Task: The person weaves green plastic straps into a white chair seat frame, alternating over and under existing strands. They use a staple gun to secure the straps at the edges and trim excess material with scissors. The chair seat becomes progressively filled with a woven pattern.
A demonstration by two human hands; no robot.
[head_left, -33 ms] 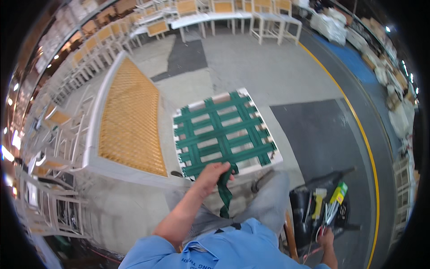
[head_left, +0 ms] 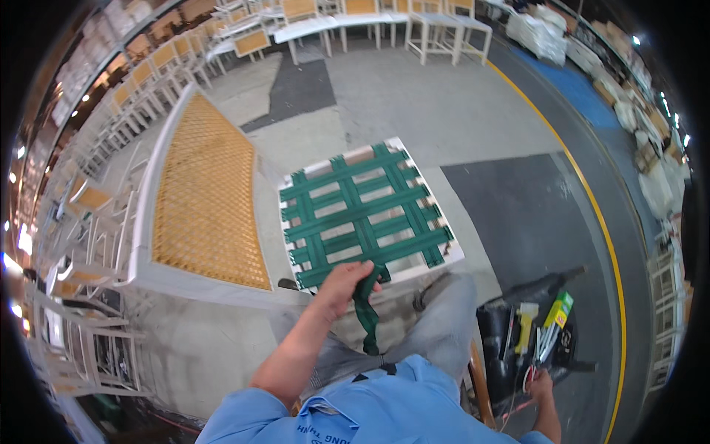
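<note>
At lower centre, the left hand (head_left: 345,286) pinches a dark-green flat fabric strap (head_left: 365,317) between closed fingers; at lower right, the right hand (head_left: 542,384) meets a small red-and-white object (head_left: 529,377), grip unclear.

The grey floor (head_left: 399,96) carries white chairs (head_left: 438,21) and dark grey patches (head_left: 510,200).

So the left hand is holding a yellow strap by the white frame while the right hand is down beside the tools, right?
Not quite: the strap is green, not yellow, as the head view shows. The left hand does hold it by the white frame, and the right hand is down beside the tools.
</note>
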